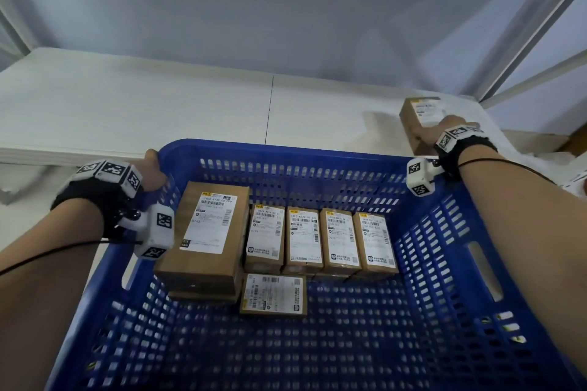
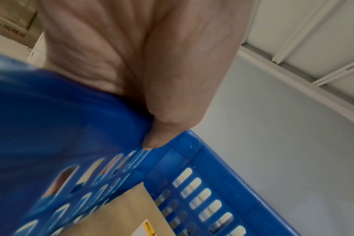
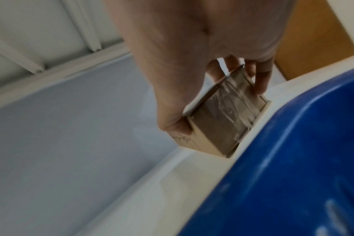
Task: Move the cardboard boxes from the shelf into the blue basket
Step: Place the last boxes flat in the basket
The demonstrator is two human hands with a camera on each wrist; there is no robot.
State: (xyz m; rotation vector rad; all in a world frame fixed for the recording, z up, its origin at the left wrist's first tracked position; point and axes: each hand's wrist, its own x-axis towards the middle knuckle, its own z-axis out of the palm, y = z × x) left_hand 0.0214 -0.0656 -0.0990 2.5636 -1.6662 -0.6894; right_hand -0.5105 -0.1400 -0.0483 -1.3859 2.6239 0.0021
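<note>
The right hand (image 1: 451, 130) has its grip around a cardboard box (image 1: 419, 119) at two o'clock on the shelf (image 1: 127, 105); the left hand (image 1: 152, 168) has its grip clamped on the blue basket (image 1: 444, 263) rim at ten o'clock.

The head camera looks steeply down into the blue basket (image 1: 444, 263) and shelf (image 1: 127, 105). Each wrist camera sits close behind its hand; all three views share the basket's rim.

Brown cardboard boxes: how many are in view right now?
7 clearly: one large, four in a row and one in front in the blue plastic basket; one in the right hand. Others may lie beneath.
</note>
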